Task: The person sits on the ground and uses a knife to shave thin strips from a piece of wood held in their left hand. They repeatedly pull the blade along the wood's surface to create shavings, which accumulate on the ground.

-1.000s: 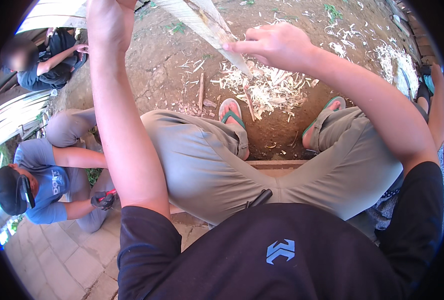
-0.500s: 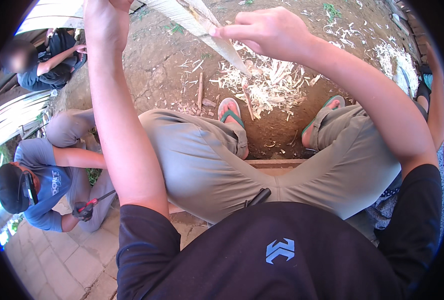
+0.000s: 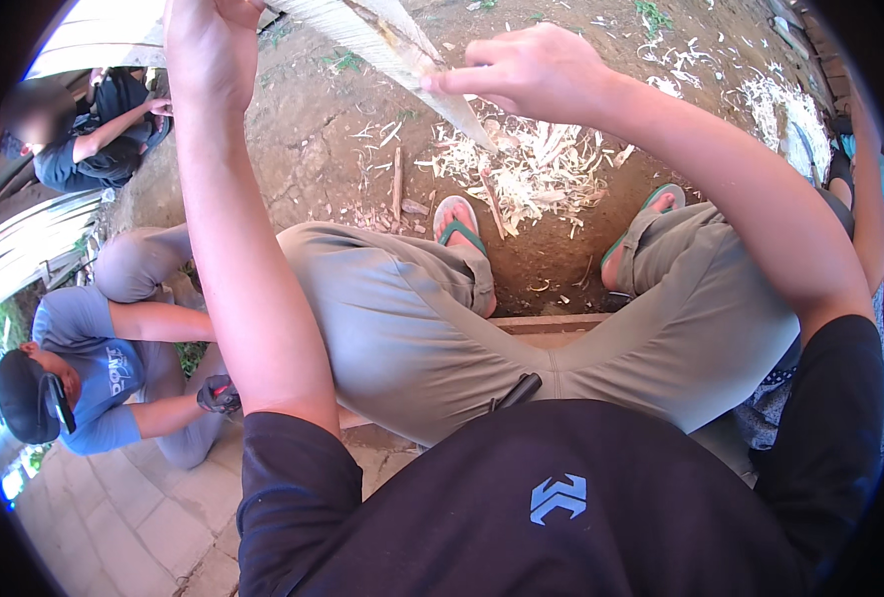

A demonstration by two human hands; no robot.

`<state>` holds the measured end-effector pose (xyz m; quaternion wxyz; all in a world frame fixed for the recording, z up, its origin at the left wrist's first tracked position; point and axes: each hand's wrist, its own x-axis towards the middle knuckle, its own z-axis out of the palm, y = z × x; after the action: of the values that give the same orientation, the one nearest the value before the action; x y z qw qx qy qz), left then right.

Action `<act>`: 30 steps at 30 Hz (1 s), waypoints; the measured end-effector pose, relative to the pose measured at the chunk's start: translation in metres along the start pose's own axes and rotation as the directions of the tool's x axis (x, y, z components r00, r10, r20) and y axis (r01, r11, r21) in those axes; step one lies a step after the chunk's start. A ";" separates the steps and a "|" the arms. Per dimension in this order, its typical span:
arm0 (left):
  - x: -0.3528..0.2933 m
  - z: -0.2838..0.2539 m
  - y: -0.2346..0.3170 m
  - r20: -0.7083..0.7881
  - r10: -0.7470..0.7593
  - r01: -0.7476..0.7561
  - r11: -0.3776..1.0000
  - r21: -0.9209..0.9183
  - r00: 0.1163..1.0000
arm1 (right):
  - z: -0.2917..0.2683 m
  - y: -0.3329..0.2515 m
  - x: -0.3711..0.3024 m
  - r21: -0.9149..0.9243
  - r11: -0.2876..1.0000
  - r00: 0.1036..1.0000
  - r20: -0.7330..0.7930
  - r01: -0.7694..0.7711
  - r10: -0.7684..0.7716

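My left hand [image 3: 213,50] is raised at the top edge, closed round the upper end of a pale piece of wood [image 3: 357,45]. Its fingertips are cut off by the frame. The wood slants down to the right, tapers to a point, and has a brownish split along its face. My right hand [image 3: 542,75] is palm down beside the wood. One finger stretches out and its tip touches the wood's right edge; the other fingers are bent, with nothing visible held in them.
Wood shavings [image 3: 542,174] cover the dirt beyond my sandalled feet, beside a thin stick [image 3: 397,184]. At left a person in a cap [image 3: 94,348] crouches with a gloved hand; another person [image 3: 94,139] sits farther off. Someone's arm [image 3: 868,199] shows at the right edge.
My right fingertip has slid a little down the wood toward its point. The crouching person's gloved hand has moved right, and the red-handled tool is now mostly hidden behind my left arm.
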<state>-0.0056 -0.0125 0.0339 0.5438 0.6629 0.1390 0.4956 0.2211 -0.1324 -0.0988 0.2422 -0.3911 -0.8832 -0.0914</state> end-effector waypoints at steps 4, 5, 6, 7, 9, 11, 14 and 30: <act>-0.002 0.022 0.006 -0.190 0.016 0.007 0.993 0.119 0.982 | 0.000 -0.007 -0.004 -0.024 0.999 0.987 0.152 -0.039 0.042; -0.002 0.023 0.007 -0.204 0.007 0.016 0.994 0.108 0.979 | 0.002 -0.010 -0.003 -0.063 0.997 0.952 0.301 -0.045 0.062; -0.001 0.024 0.009 -0.219 0.002 0.020 0.995 0.097 0.976 | 0.003 -0.008 -0.001 -0.057 0.998 0.978 0.205 -0.033 0.044; -0.001 0.022 0.010 -0.216 -0.012 0.032 0.996 0.088 0.976 | 0.003 -0.008 0.001 -0.047 0.999 0.994 0.109 -0.019 0.024; -0.002 0.015 0.008 -0.159 0.006 0.005 0.997 0.073 0.987 | 0.000 -0.008 0.002 -0.019 1.000 1.000 0.001 -0.008 0.008; 0.000 0.009 0.002 -0.105 0.041 -0.035 0.998 0.059 0.994 | 0.007 -0.010 -0.002 0.003 1.000 0.999 0.014 -0.029 0.029; 0.000 0.015 0.007 -0.237 -0.028 0.039 0.998 0.042 0.971 | 0.003 -0.010 0.003 0.013 0.999 0.999 0.016 -0.051 0.051; -0.003 -0.005 0.002 -0.009 0.041 -0.041 0.999 0.014 0.999 | 0.005 -0.011 0.000 -0.012 0.995 0.989 0.104 -0.103 0.104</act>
<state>-0.0117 -0.0124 0.0333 0.5282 0.6670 0.1312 0.5088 0.2117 -0.1379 -0.1025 0.1988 -0.4413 -0.8729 -0.0611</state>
